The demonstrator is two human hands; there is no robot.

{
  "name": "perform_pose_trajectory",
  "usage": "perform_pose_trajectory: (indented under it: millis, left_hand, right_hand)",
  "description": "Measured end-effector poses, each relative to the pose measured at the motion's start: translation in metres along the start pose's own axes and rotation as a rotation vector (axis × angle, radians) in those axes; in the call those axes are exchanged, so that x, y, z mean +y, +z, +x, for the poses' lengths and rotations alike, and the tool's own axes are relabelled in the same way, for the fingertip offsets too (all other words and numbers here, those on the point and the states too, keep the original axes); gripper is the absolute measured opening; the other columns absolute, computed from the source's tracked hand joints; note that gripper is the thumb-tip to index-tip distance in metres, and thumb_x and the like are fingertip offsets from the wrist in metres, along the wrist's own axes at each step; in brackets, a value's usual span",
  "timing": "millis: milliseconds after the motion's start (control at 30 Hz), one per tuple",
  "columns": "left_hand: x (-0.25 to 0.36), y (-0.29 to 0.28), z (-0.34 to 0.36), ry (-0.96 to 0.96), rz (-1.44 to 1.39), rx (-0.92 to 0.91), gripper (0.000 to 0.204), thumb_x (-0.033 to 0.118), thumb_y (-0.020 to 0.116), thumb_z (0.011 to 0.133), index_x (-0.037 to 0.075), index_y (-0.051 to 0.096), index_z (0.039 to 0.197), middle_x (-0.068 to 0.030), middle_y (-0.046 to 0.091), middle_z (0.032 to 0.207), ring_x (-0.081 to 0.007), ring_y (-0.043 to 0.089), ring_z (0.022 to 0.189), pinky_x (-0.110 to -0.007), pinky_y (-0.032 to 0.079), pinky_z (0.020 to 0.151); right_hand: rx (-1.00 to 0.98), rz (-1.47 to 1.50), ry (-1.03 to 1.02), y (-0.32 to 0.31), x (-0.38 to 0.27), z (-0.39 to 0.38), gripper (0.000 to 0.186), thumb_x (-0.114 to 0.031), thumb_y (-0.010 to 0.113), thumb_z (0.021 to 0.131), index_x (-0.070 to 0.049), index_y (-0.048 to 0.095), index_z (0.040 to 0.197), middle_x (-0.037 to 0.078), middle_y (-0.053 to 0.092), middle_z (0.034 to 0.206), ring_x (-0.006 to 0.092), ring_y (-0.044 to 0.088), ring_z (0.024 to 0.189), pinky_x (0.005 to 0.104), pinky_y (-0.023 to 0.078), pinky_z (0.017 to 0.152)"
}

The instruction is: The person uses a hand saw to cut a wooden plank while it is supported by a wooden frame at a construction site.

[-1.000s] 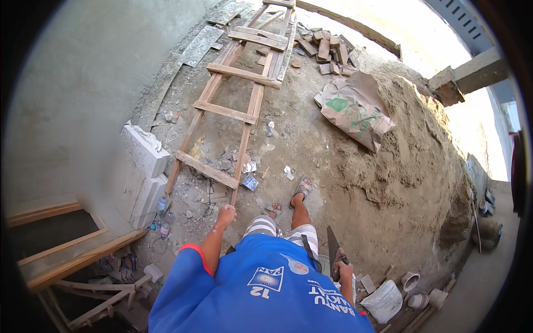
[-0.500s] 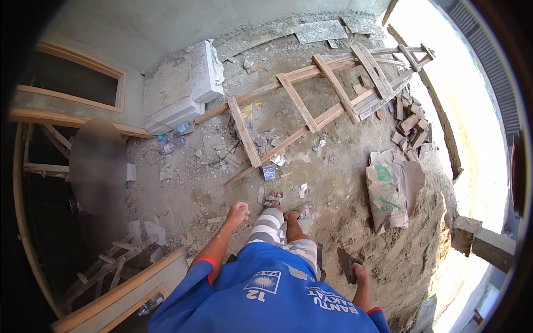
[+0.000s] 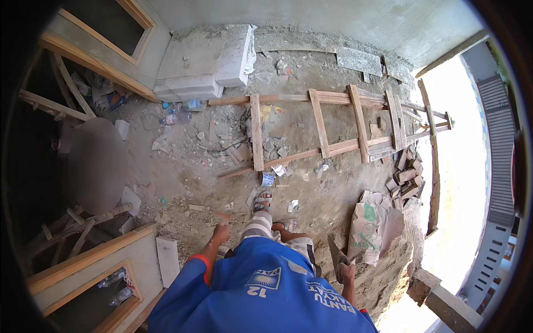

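- Plainly, the trowel (image 3: 334,252) is at the person's right side, blade pointing forward, seen just beside the paper sack (image 3: 366,227); I can't tell whether they touch.
- The right hand (image 3: 347,272) is closed around its handle.
- The left hand (image 3: 222,232) is out ahead of the left hip, fingers apparently bent; it's too blurred for me to tell whether it holds anything.
- Below, 2 sandalled feet (image 3: 262,201) are planted on gritty ground, the left ahead of the right. I take the step in hand to be carrying the trowel on foot, as I see no work under its blade.
- To my mind, the next move calls for a steady grip and careful footing: a wooden ladder (image 3: 318,123) lies ahead, with rubble (image 3: 272,147) between its rails.
- Farther out, loose bricks (image 3: 408,177) are heaped past the sack, and white blocks (image 3: 233,61) sit near the wall (image 3: 311,14).
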State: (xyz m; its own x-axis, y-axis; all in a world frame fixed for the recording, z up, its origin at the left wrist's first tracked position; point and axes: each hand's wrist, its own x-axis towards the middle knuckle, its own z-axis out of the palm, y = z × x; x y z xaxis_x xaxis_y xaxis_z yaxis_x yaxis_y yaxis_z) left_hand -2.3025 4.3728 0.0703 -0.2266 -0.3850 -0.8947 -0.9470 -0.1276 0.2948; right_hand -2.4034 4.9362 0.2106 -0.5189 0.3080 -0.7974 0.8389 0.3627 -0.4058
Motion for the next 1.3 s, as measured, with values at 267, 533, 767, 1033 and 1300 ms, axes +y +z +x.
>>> perform_pose_trajectory:
  millis: [267, 533, 767, 1033, 1300]
  left_hand:
    - [0.167, 0.007, 0.069, 0.247, -0.084, 0.054, 0.020, 0.023, 0.056, 0.095, 0.005, 0.065, 0.094, -0.0094, 0.068, 0.074, -0.0208, 0.067, 0.062, -0.035, 0.053, 0.059]
    - [0.249, 0.062, 0.145, 0.384, 0.072, 0.112, 0.025, 0.025, 0.059, 0.090, 0.004, 0.067, 0.100, -0.0179, 0.072, 0.092, -0.0370, 0.069, 0.092, -0.046, 0.054, 0.081]
    - [0.169, 0.188, 0.233, 0.238, 0.287, 0.115, 0.031, 0.019, 0.065, 0.083, 0.002, 0.059, 0.109, -0.0226, 0.065, 0.107, -0.0404, 0.063, 0.103, -0.048, 0.051, 0.086]
    - [0.120, 0.288, 0.339, -0.183, 0.113, 0.131, 0.078, 0.024, 0.068, 0.083, 0.010, 0.027, 0.148, -0.0299, 0.021, 0.151, -0.0557, 0.041, 0.129, -0.061, 0.045, 0.099]
    - [0.095, 0.313, 0.483, -0.320, -0.411, 0.399, 0.110, 0.054, 0.084, 0.069, 0.005, 0.029, 0.151, -0.0277, 0.035, 0.151, -0.0474, 0.035, 0.138, -0.055, 0.030, 0.113]
  right_hand:
    - [-0.113, -0.274, -0.043, 0.033, -0.097, -0.006, 0.011, -0.011, 0.060, 0.070, -0.003, 0.063, 0.063, 0.004, 0.056, 0.053, 0.0133, 0.053, 0.044, 0.0306, 0.038, 0.042]
    - [-0.393, -0.522, -0.033, 0.030, -0.161, 0.123, 0.017, -0.014, 0.063, 0.072, -0.002, 0.060, 0.059, 0.004, 0.053, 0.050, 0.0136, 0.051, 0.043, 0.0314, 0.037, 0.042]
    - [-0.379, -0.534, 0.130, -0.003, -0.204, 0.218, 0.021, -0.011, 0.059, 0.078, -0.002, 0.060, 0.059, 0.005, 0.053, 0.049, 0.0137, 0.049, 0.041, 0.0302, 0.036, 0.041]
    - [-0.157, -0.735, 0.364, -0.040, -0.186, 0.254, 0.019, -0.011, 0.059, 0.077, -0.002, 0.061, 0.061, 0.005, 0.052, 0.048, 0.0149, 0.049, 0.039, 0.0308, 0.036, 0.039]
    - [-0.142, -0.808, 0.430, 0.025, -0.170, 0.318, 0.010, -0.009, 0.059, 0.077, -0.002, 0.066, 0.073, 0.002, 0.051, 0.050, 0.0133, 0.050, 0.041, 0.0297, 0.037, 0.039]
